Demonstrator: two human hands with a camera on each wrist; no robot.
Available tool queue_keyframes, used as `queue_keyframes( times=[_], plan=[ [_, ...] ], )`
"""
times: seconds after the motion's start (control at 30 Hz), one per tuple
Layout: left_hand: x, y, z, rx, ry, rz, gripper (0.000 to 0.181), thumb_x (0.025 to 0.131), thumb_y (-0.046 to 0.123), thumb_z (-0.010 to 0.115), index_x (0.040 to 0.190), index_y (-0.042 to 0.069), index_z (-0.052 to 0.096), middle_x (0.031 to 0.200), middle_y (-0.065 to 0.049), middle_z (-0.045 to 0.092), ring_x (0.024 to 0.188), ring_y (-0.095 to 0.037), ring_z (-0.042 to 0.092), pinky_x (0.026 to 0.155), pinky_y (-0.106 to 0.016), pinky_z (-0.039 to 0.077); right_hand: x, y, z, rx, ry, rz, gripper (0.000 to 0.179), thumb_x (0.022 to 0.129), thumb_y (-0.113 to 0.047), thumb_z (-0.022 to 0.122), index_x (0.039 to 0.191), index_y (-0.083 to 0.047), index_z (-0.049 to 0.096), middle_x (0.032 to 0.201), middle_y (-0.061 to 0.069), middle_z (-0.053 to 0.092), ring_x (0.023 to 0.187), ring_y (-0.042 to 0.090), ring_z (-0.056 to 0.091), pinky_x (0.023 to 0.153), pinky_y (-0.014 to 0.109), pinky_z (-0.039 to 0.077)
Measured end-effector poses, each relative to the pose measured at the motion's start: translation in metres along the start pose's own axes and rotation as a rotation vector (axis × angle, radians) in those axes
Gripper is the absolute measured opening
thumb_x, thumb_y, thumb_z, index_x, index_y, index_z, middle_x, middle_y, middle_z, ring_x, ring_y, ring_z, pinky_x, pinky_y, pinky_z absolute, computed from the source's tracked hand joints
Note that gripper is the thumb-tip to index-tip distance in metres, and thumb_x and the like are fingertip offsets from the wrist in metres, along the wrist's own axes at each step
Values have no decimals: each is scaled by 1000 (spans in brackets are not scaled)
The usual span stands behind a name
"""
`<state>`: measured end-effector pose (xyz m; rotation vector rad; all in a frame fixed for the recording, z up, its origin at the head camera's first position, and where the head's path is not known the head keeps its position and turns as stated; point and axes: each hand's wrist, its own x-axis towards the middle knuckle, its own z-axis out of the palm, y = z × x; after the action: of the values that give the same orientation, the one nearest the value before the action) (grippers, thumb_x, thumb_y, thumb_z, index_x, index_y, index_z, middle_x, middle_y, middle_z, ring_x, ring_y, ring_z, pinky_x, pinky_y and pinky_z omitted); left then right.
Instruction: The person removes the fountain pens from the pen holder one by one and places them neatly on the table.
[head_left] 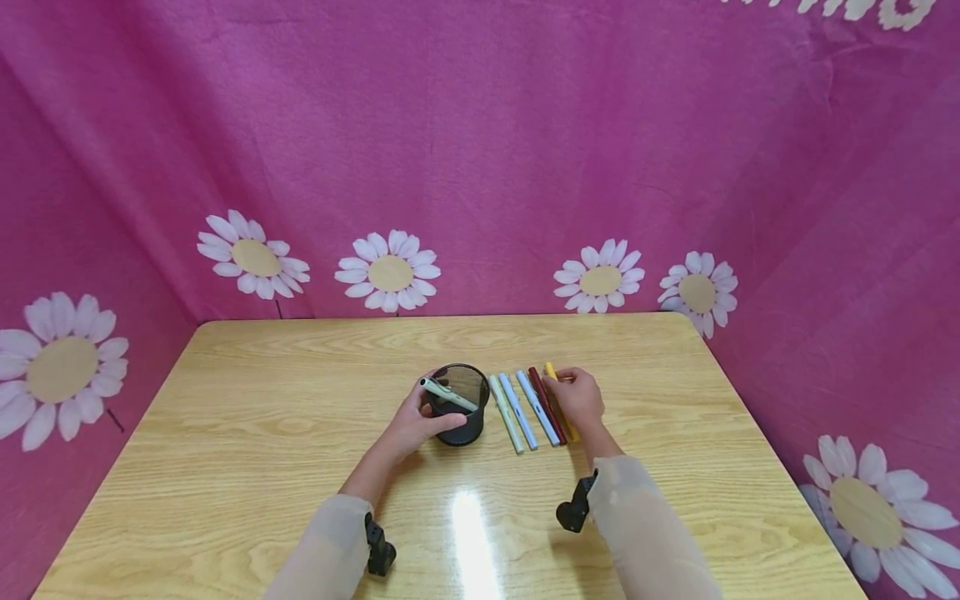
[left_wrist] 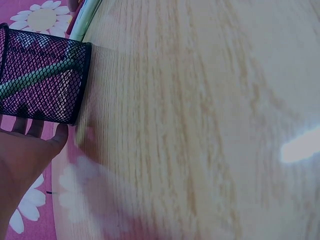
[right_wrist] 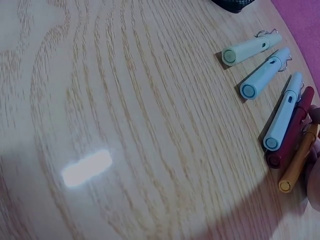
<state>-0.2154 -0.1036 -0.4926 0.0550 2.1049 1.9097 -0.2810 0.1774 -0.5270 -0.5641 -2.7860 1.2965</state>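
A black mesh pen holder [head_left: 462, 432] stands upright on the table, and my left hand [head_left: 414, 423] grips it from the left with thumb and fingers spread around its wall. Inside it leans a pale green pen [head_left: 450, 395], also visible through the mesh in the left wrist view. To the right, my right hand [head_left: 581, 398] pinches a yellow pen [right_wrist: 299, 162] lying at the end of a row. Beside that pen come a dark red pen [right_wrist: 290, 135], a light blue pen [right_wrist: 283, 117], another light blue pen [right_wrist: 264, 75] and a light green pen [right_wrist: 250, 49].
The wooden table [head_left: 285, 417] has a bright light reflection near its front. Pink cloth [head_left: 480, 150] with daisies hangs behind the table and along both sides. A small black camera [head_left: 576, 504] sits on my right wrist, another camera [head_left: 379, 550] on my left.
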Motion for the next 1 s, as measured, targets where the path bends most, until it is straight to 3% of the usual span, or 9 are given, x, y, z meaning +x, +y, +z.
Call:
queue_keyframes(
  times=[0.3,0.6,0.9,1.0],
  plan=[
    [5,-10,1,5,25,23,81,80,16,74,145,23,28,148,-8,35,137,-35,30,110,-54,26,0,-1,1,-10,-11,7,38,82,-44,67,104,-13,65,98,7,65,83,21,59,69,31,37],
    [5,-11,0,6,24,30,84,78,19,76,146,24,27,147,-8,37,133,-34,37,109,-51,30,3,-1,2,-19,-10,11,38,82,-44,67,104,-14,65,97,6,66,82,20,59,66,30,37],
    [5,-8,0,16,22,18,81,80,15,74,146,24,27,148,-11,35,140,-34,24,112,-55,21,3,-2,2,-19,-18,23,37,83,-44,66,104,-14,66,97,6,65,84,21,58,68,30,35],
    [0,0,0,10,5,11,84,80,15,74,147,20,24,149,-13,32,140,-36,23,112,-56,21,2,-2,2,-26,-21,28,38,83,-45,66,105,-14,65,98,6,65,85,21,58,69,30,35]
  ],
)
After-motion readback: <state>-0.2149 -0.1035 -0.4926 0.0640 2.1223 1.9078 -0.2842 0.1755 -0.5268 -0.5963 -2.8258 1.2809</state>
